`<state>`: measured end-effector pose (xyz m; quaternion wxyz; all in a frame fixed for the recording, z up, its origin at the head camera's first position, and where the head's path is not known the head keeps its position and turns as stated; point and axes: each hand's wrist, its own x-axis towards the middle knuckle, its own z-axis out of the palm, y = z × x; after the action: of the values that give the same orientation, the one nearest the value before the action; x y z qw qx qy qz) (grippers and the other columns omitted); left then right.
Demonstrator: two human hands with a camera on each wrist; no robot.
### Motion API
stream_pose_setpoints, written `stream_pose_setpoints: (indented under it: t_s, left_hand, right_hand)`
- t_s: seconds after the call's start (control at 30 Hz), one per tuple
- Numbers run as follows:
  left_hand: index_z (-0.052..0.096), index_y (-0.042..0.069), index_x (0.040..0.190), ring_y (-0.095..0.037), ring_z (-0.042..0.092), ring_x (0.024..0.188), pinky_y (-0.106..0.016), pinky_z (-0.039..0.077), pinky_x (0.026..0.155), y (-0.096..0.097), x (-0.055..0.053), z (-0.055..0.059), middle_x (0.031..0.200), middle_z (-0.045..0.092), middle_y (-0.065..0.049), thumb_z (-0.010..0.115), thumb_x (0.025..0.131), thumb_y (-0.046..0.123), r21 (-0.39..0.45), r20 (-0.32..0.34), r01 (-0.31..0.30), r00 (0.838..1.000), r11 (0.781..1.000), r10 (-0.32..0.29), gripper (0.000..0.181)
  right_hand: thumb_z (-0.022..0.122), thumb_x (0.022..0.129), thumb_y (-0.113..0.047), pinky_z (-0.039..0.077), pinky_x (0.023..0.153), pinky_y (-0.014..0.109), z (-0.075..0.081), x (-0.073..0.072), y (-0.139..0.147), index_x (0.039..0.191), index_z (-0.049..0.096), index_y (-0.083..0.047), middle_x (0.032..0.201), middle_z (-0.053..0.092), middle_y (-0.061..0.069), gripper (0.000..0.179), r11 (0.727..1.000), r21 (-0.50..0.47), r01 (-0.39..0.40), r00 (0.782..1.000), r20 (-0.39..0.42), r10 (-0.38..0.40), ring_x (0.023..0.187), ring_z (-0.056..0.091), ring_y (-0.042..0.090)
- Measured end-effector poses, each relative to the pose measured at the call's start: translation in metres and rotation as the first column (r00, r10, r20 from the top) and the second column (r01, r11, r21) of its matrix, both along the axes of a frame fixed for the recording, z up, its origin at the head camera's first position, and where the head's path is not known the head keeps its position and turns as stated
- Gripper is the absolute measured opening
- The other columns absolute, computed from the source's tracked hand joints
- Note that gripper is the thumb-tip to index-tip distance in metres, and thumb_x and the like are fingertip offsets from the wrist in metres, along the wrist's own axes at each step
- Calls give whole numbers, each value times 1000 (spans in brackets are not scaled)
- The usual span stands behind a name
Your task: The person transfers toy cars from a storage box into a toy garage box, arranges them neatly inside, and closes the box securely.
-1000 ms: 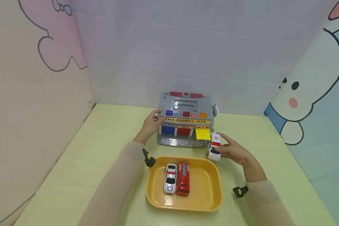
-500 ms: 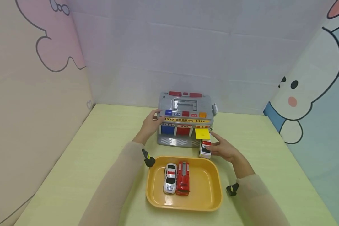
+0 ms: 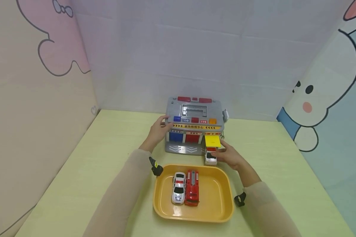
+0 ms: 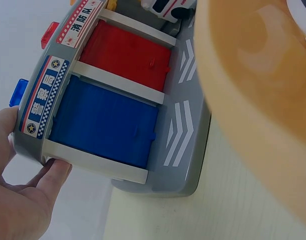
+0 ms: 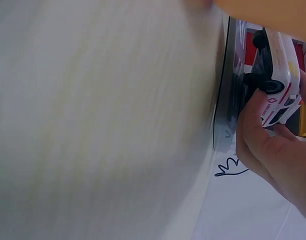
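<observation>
A grey toy rescue station (image 3: 192,126) stands at the back, its yellow door (image 3: 212,141) swung up. Its blue door (image 4: 105,120) and red door (image 4: 125,55) are down in the left wrist view. My left hand (image 3: 157,131) grips the left edge of the station's roof, thumb and fingers on either side. Between the thumb and fingers of my right hand (image 3: 232,156) is a white toy ambulance (image 3: 210,160). Its rear lies beneath the yellow door and its front points toward me. In the right wrist view the ambulance (image 5: 280,75) appears slightly raised over the grey ramp.
A yellow tray (image 3: 215,194) sits just in front of the station. In it a white police car (image 3: 178,188) and a red fire truck (image 3: 192,188) lie side by side. A small grey-white piece (image 3: 225,115) hangs at the station's right side.
My right hand has carried the ambulance leftward from beside the station to the opening, and its rear has gone under the yellow door. The left hand has stayed on the roof edge.
</observation>
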<state>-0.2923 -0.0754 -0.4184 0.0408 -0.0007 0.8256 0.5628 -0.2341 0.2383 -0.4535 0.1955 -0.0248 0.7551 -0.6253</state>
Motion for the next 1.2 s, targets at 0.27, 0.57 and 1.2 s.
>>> stream_pose_setpoints:
  t_s: [0.27,0.57,1.2]
  left_hand:
    - [41,24,147,-31,44,129,-47,43,102,0,0,-2,143,46,-14,57,98,41,-5,-12,4,1000,1000,-4,54]
    - [40,24,147,-31,45,129,-47,43,102,0,-1,-4,142,47,-14,57,98,43,-12,-14,-3,1000,1000,3,55]
    - [40,23,147,-31,44,130,-47,43,102,0,1,-2,142,46,-15,56,99,41,-10,-19,4,1000,1000,-4,54]
  right_hand:
    - [61,96,-3,50,94,44,2,-3,-7,153,20,0,133,48,32,70,998,12,55,998,-24,-55,116,54,37]
    - [61,96,-8,51,93,42,4,-7,-4,145,27,10,132,48,34,63,995,41,88,996,17,-88,114,56,37]
    - [60,98,-12,56,79,36,8,-7,-5,146,22,10,124,50,26,65,996,31,85,993,76,-87,91,56,21]
